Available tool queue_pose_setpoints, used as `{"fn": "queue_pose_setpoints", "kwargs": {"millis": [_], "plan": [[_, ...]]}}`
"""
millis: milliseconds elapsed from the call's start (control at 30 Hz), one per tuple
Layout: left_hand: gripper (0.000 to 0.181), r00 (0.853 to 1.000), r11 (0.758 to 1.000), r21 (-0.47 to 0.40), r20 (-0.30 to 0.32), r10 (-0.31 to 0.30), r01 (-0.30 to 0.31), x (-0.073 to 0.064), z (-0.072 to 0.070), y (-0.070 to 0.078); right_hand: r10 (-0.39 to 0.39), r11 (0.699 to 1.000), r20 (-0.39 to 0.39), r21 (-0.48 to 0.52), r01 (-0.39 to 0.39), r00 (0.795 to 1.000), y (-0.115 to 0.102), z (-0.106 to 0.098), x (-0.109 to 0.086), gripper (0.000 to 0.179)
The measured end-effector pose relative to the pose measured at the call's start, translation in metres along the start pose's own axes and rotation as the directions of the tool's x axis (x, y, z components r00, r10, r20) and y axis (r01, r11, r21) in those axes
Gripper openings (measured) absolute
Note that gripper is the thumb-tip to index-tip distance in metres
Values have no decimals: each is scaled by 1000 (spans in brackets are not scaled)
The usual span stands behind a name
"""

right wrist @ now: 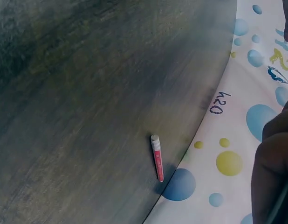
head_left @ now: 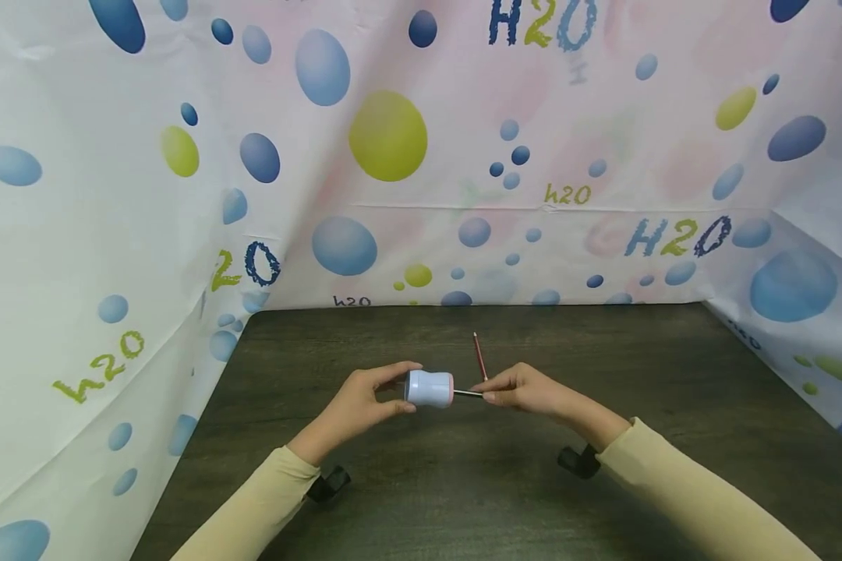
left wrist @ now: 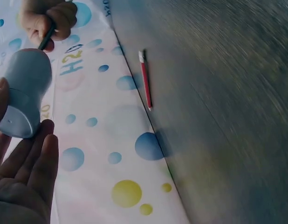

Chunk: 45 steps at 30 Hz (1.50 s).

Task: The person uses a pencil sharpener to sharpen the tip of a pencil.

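Observation:
A light blue, waisted pencil sharpener [head_left: 429, 389] with a pink rim lies sideways in the air above the table. My left hand [head_left: 365, 401] grips its left end between thumb and fingers. Into the pink-rimmed end runs a thin dark pencil [head_left: 468, 393], whose other end my right hand [head_left: 526, 389] pinches. The pencil's tip is hidden inside the sharpener. From the left wrist view, the sharpener [left wrist: 28, 74] shows its smooth rounded base. The right wrist view catches only part of the right hand [right wrist: 274, 177], dark at the edge.
A red pencil [head_left: 479, 354] with a whitish end lies on the dark wooden table [head_left: 421, 499], beyond the right hand. Behind and along the sides hangs a white sheet [head_left: 463, 93] printed with blue and green dots. Small black devices [head_left: 328, 485] sit at both wrists.

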State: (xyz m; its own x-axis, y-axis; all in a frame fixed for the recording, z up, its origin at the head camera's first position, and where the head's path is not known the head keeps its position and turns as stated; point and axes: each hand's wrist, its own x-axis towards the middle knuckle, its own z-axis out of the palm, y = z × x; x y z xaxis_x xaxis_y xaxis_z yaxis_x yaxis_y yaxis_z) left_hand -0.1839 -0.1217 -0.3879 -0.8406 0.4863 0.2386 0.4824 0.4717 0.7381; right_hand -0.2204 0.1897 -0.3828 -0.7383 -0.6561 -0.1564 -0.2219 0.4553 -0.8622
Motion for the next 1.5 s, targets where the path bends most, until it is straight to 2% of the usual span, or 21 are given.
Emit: {"fn": "queue_pose_setpoints", "kwargs": {"millis": [100,167,267,367,467,500,567,667,733,767,800,833,867,933,1033,1067,1133,1200,1300,1400,1500], "plan": [[56,1000,987,-157,11,-9,11,0,-2,-2,-43,999,-40,-35,42,998,3,3,-1,37],[59,1000,959,-280,13,-28,30,2,-3,-4,-66,996,-88,-72,59,994,4,6,-3,37],[59,992,915,-383,23,-126,125,5,-4,-6,-101,990,-162,-113,83,982,5,9,-6,35],[57,956,871,-398,60,-289,288,8,-5,-8,-137,981,-240,-169,98,961,4,12,-8,32],[64,913,817,-409,139,-384,406,9,-3,-11,-216,942,-302,-314,117,929,3,15,-10,29],[67,901,797,-421,169,-400,433,9,-2,-12,-253,917,-316,-381,122,915,2,16,-11,28],[73,883,764,-442,225,-413,470,9,0,-14,-359,834,-322,-532,147,876,2,18,-11,27],[74,868,739,-454,282,-410,497,8,5,-15,-548,656,-282,-729,195,788,3,23,-9,29],[72,865,737,-453,293,-408,501,7,7,-16,-654,547,-243,-806,225,717,5,26,-7,35],[69,868,745,-447,289,-403,495,7,8,-15,-687,510,-230,-829,230,690,5,27,-7,40],[66,874,757,-439,279,-397,484,7,8,-15,-706,488,-225,-841,231,672,6,27,-6,43],[63,882,769,-432,259,-394,471,7,8,-14,-710,484,-226,-845,228,667,5,27,-6,44],[60,891,787,-418,233,-389,453,8,9,-13,-696,497,-232,-839,223,680,4,26,-6,42],[55,912,827,-386,166,-374,409,9,9,-11,-620,570,-249,-795,209,744,1,23,-6,35],[49,948,903,-293,47,-315,314,8,10,-6,-391,766,-242,-621,168,888,-7,13,-6,25],[49,960,928,-253,12,-280,273,7,10,-5,-311,827,-219,-542,149,925,-9,9,-5,25],[49,981,971,-157,-47,-190,181,6,11,-2,-196,909,-149,-397,122,969,-11,0,-2,26],[50,990,991,-77,-83,-112,106,4,11,0,-129,953,-73,-286,103,989,-12,-8,1,28],[51,994,998,-34,-90,-58,55,4,9,-1,-130,963,-11,-237,124,991,-12,-14,5,29],[56,994,983,-163,-50,-94,85,7,5,-4,-131,956,-53,-270,112,990,-15,-14,6,30],[60,981,923,-338,11,-192,184,11,0,-7,-167,923,-152,-370,100,974,-19,-11,3,29]]}}
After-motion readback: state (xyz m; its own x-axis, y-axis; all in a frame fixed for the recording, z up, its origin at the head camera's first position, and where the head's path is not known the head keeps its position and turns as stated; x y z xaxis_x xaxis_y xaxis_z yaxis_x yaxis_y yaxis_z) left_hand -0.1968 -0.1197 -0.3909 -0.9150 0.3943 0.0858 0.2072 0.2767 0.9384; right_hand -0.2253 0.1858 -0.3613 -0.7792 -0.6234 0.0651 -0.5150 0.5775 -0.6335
